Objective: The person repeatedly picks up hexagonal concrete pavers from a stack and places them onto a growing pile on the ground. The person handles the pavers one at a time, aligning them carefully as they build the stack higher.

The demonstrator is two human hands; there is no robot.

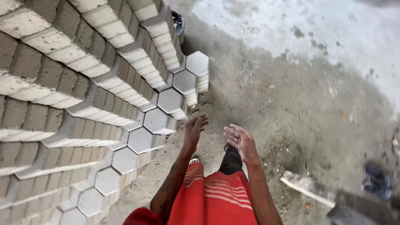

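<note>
My left hand (195,129) hangs in front of me, fingers spread, holding nothing. It is close to the low row of grey hexagonal paving blocks (156,121). My right hand (239,141) is beside it, palm turned up and dusty, fingers apart and empty. Both hands hover above the sandy ground (266,104). Below them I see my red striped shorts (212,196) and a foot in a sandal (194,161).
Tall stacks of hexagonal blocks (62,62) fill the left side in stepped rows. A dark bucket (178,21) sits behind the stacks at the top. A wooden plank (306,187) lies at the lower right, with a dark shoe (377,181) near it.
</note>
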